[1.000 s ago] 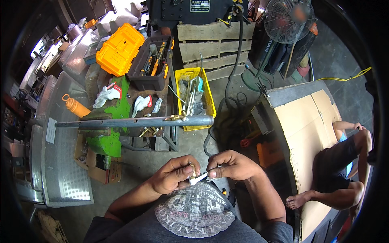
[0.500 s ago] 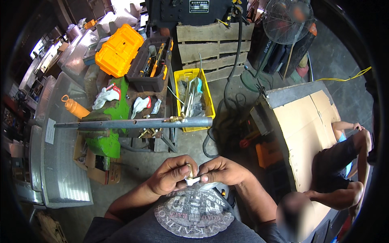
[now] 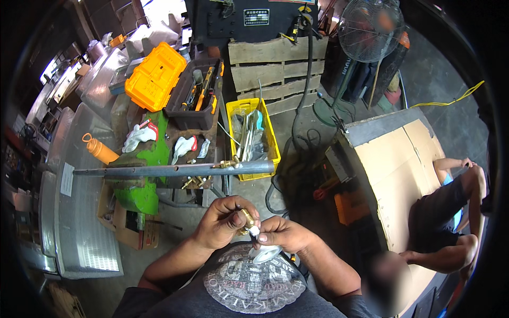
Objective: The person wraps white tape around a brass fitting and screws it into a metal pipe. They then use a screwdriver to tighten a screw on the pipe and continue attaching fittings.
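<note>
Near the centre, before the dark shirt (image 3: 254, 286), a brass fitting (image 3: 247, 216) is gripped by the left hand (image 3: 218, 222) and a white tape spool (image 3: 266, 255) is pinched by the right hand (image 3: 289, 233); either could be dropped if fingertip pressure slackened.

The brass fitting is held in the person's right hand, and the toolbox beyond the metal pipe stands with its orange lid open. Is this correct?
Not quite: the hand is wrong. The head view shows the brass fitting held in the person's left hand. The toolbox beyond the metal pipe does stand with its orange lid open.
</note>
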Tool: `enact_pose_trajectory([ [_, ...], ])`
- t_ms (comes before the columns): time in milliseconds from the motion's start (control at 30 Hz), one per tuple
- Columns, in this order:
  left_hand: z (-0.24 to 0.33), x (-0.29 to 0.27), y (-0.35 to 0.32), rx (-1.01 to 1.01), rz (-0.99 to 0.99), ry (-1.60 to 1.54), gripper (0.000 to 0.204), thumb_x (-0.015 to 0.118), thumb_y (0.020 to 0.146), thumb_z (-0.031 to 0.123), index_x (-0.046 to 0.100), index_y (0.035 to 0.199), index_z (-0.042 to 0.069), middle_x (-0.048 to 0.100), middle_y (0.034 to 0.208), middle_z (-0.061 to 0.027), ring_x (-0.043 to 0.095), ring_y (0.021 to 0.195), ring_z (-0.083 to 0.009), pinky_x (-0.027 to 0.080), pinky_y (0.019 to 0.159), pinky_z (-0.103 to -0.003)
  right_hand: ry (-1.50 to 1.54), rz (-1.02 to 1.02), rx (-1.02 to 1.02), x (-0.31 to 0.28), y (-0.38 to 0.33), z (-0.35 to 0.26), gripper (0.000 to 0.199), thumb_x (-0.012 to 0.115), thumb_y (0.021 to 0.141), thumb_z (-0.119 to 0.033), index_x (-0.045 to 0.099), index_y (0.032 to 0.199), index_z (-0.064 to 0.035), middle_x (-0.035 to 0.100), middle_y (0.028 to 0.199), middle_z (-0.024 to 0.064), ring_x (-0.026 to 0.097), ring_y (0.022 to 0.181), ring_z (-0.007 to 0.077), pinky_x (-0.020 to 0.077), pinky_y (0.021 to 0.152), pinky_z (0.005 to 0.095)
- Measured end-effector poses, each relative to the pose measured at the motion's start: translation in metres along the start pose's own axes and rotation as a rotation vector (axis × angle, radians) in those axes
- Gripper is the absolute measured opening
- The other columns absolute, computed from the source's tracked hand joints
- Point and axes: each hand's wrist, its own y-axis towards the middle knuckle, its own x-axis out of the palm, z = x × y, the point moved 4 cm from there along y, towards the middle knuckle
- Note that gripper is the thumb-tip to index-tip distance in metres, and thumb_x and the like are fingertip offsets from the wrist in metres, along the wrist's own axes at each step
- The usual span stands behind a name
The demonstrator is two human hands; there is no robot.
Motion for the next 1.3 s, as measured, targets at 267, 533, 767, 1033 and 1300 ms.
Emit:
enact_pose_trajectory([
  [267, 0.003, 0.002, 0.006, 0.048, -0.054, 0.317, 0.038, 0.067, 0.096, 0.038, 0.071, 0.108, 0.002, 0.07, 0.096, -0.0046, 0.064, 0.085, -0.0103, 0.051, 0.078, -0.026, 0.147, 0.059, -0.053, -0.001, 0.001, 0.009, 0.02, 0.066, 0.1, -0.021, 0.072, 0.102, -0.0017, 0.073, 0.092, 0.0032, 0.066, 0.082, 0.0089, 0.0522, 0.074, 0.0246],
  [533, 0.013, -0.001, -0.004, 0.014, -0.069, 0.251, 0.033, 0.065, 0.099, 0.032, 0.066, 0.114, 0.002, 0.069, 0.095, -0.0031, 0.064, 0.088, -0.0097, 0.051, 0.08, -0.025, 0.128, 0.097, -0.031, 0.006, -0.002, -0.001, 0.023, 0.066, 0.1, -0.024, 0.072, 0.101, -0.0015, 0.071, 0.089, 0.0004, 0.063, 0.078, 0.007, 0.05, 0.072, 0.0231],
  [767, 0.0, -0.009, -0.003, 0.061, -0.131, -0.011, 0.023, 0.064, 0.101, 0.022, 0.061, 0.113, 0.003, 0.064, 0.098, -0.0028, 0.058, 0.09, -0.008, 0.046, 0.08, -0.024, 0.007, 0.058, -0.038, 0.009, 0.004, 0.0, 0.028, 0.064, 0.101, -0.028, 0.072, 0.095, -0.0024, 0.069, 0.083, -0.0007, 0.06, 0.075, 0.0054, 0.0481, 0.068, 0.022],
  [1033, 0.01, -0.001, -0.003, -0.252, -0.182, -0.2, 0.046, 0.067, 0.097, 0.016, 0.054, 0.138, 0.0, 0.066, 0.105, -0.0046, 0.061, 0.098, -0.0102, 0.047, 0.088, -0.026, 0.021, 0.02, -0.02, 0.008, 0.0, 0.0, 0.029, 0.064, 0.101, -0.028, 0.072, 0.093, -0.0019, 0.07, 0.083, -0.0002, 0.06, 0.075, 0.0057, 0.0468, 0.068, 0.022],
  [1300, 0.011, -0.024, -0.006, -0.254, -0.402, 0.034, 0.032, 0.078, 0.087, 0.008, 0.068, 0.117, 0.001, 0.07, 0.111, -0.0059, 0.064, 0.103, -0.0135, 0.05, 0.093, -0.029, -0.02, -0.02, 0.057, 0.004, -0.004, -0.009, 0.028, 0.066, 0.099, -0.026, 0.074, 0.094, 0.0006, 0.072, 0.085, 0.0032, 0.063, 0.08, 0.0088, 0.048, 0.075, 0.0244],
])
